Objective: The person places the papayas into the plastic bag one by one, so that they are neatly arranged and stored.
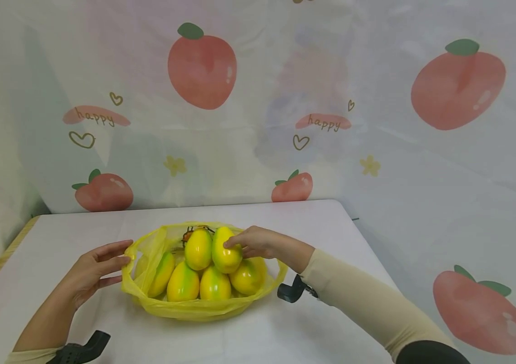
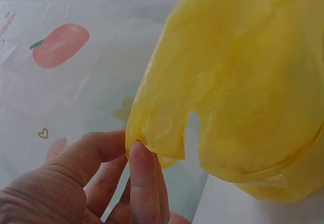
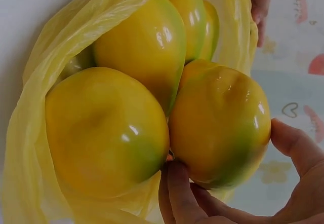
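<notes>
A yellow plastic bag (image 1: 180,309) lies wide open on the table with several glossy yellow-green mangoes (image 1: 182,283) piled inside. My left hand (image 1: 96,268) pinches the bag's left edge; the left wrist view shows thumb and finger closed on the thin plastic (image 2: 157,127). At the top right of the pile, my right hand (image 1: 262,243) grips one mango (image 1: 223,247). Seen from the right wrist, thumb (image 3: 298,145) and fingers span that mango (image 3: 223,127), which leans against its neighbours. Behind the pile, a small brown thing (image 1: 187,235) with thin dark lines is partly hidden.
The bag sits on a white-covered table (image 1: 321,323) with a wooden edge (image 1: 0,258) at the left. A curtain with printed fruit (image 1: 248,151) hangs right behind the table. Each wrist carries a black mount (image 1: 291,290).
</notes>
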